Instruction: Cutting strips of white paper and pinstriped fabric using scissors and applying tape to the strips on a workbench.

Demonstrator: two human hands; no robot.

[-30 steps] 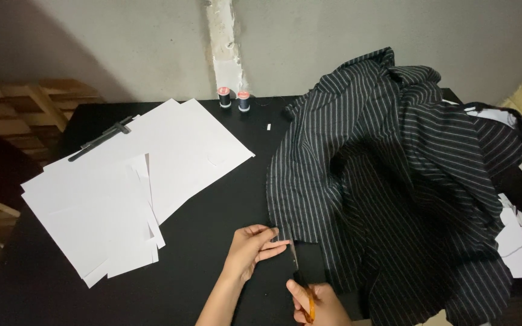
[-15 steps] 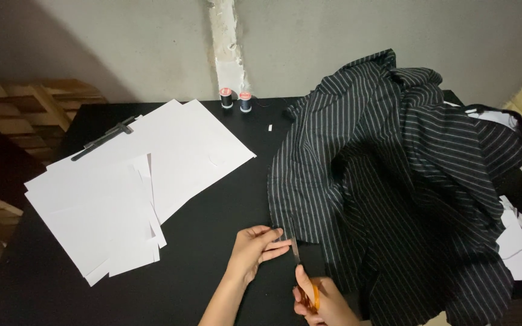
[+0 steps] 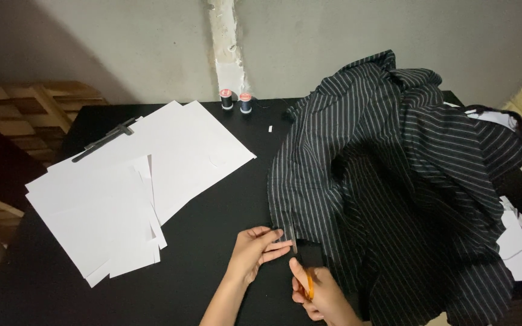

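Near the front edge of the black desk (image 3: 212, 241), the right hand (image 3: 321, 296) holds orange-handled scissors (image 3: 304, 271), its grip closed through the handles. The scissors' long axis runs from the front edge toward the back, the dark blades pointing away from the person and meeting the lower hem of the striped cloth (image 3: 406, 193). Whether the blades stand apart or together cannot be told. The left hand (image 3: 258, 250) lies flat just beside the blades, its fingertips pinching and pressing the hem down against the desk.

The cloth is soft black fabric with thin white pinstripes, bunched in deep folds across the right half of the desk and rising toward the back edge. On the left half lie smooth white paper sheets (image 3: 134, 187), rectangular and overlapping, with a slim dark pen (image 3: 104, 139) at their back corner. Two small thread spools (image 3: 235, 100) stand upright at the back edge.
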